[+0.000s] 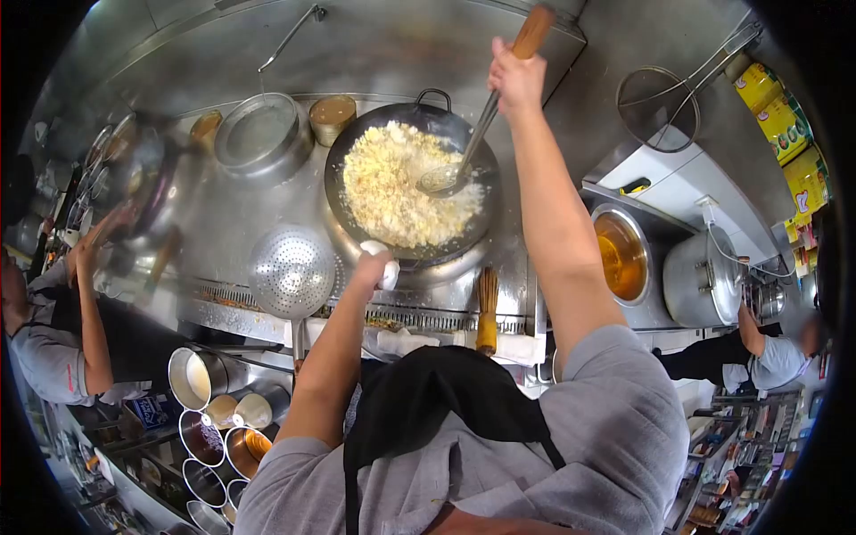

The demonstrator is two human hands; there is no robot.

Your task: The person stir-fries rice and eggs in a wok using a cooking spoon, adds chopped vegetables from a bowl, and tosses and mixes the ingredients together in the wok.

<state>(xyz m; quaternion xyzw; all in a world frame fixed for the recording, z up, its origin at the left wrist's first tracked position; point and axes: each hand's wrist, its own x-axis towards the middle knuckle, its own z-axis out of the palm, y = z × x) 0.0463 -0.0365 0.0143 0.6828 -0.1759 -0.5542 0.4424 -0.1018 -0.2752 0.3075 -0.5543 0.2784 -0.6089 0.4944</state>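
From where I stood, the operator wore a grey short-sleeved shirt [615, 401] and a black apron [437, 383]. Directly ahead, at the near edge of the stainless-steel cooktop [209, 254], a straw-coloured bundled brush with a yellow grip [488, 308] rested bristles outward. To its left lay a round perforated steel skimmer [292, 270], its handle toward the operator.

The left hand [366, 267] was closed around a folded white cloth [390, 270] at the near rim of a large dark metal wok [401, 113]; whether any finger touched bare metal could not be told. The wok sat on the cooktop and contained loose, crumbly yellow-and-white food [383, 187], spread mostly over the centre and left.

The right hand [520, 78] was raised beyond the wok's right side. Its fingers were wrapped around a long steel ladle with a thick wooden handle end [439, 178], gripped just below the wood. The shaft sloped down to the left, and the bowl was at the right part of the food.

To the right stood a round steel vessel of amber liquid [620, 254] and a lidded aluminium pot [695, 290]. Behind the wok, to the left, stood a brown-topped round tin [333, 134] and a wide round metal pot [259, 134], beneath a slender metal spout [290, 40].
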